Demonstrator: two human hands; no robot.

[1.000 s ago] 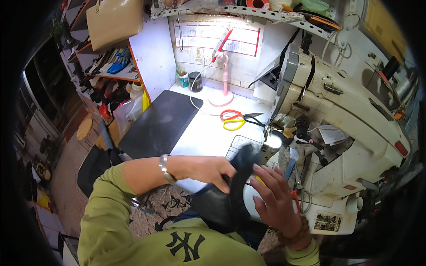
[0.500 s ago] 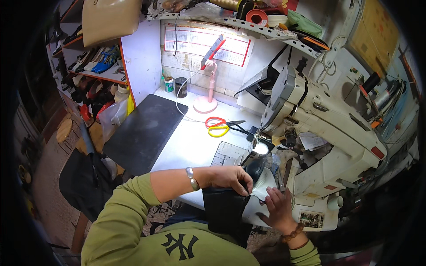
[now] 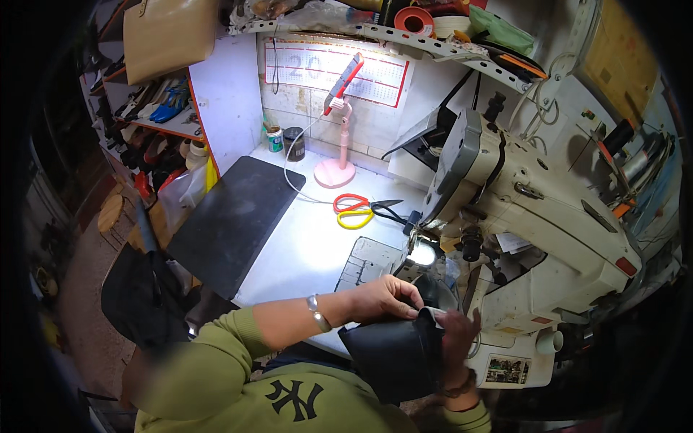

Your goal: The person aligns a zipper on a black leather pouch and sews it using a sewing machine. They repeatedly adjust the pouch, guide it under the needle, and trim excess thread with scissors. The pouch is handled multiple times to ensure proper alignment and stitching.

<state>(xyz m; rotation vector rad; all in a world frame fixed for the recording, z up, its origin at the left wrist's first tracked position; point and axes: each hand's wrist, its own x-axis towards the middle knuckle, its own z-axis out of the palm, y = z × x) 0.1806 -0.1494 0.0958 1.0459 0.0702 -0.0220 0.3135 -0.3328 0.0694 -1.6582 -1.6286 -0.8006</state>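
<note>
A black leather piece [image 3: 390, 353], folded or tube-like with a pale inner edge showing at its top right, hangs in front of me near the table's front edge. My left hand [image 3: 386, 299], silver bracelet at the wrist, pinches its upper rim between thumb and fingers. At the right edge of the piece is my right hand [image 3: 456, 343], a beaded bracelet on that wrist; its fingers close on the rim, partly blurred and shaded. Just beyond the hands rises the sewing machine [image 3: 534, 195], its small lit lamp [image 3: 422, 252] over the needle area, which is largely hidden.
Red-and-yellow-handled scissors [image 3: 364, 211] lie on the white table. A pink lamp stand [image 3: 336, 172], a black mat [image 3: 231, 216] and two small pots stand or lie farther back. A parts tray [image 3: 507, 369] and a cup [image 3: 549, 341] sit at the right. Shoe shelves line the left.
The black leather piece has swung up and to the right, showing more of its face. My right hand has closed in on its edge from spread fingers; my left hand has shifted slightly right.
</note>
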